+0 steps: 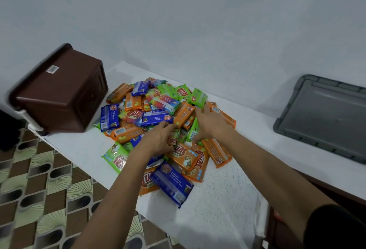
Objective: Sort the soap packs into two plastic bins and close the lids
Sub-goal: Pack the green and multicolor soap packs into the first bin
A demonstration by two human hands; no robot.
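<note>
A heap of soap packs (156,110) in orange, green, blue and multicolour wrappers lies in the middle of the white table (227,199). My left hand (158,139) is in the front of the heap, its fingers curled around a green pack (174,139). My right hand (212,123) lies spread on top of orange and green packs just to the right, palm down, fingers apart. A brown plastic bin (59,92) is tipped over at the table's left end, its base facing me. The bin's inside is hidden.
A grey plastic lid (324,120) lies flat on the table at the far right. A white wall stands behind the table. Patterned floor tiles (39,189) show beyond the table's left edge, and the brown bin overhangs that edge.
</note>
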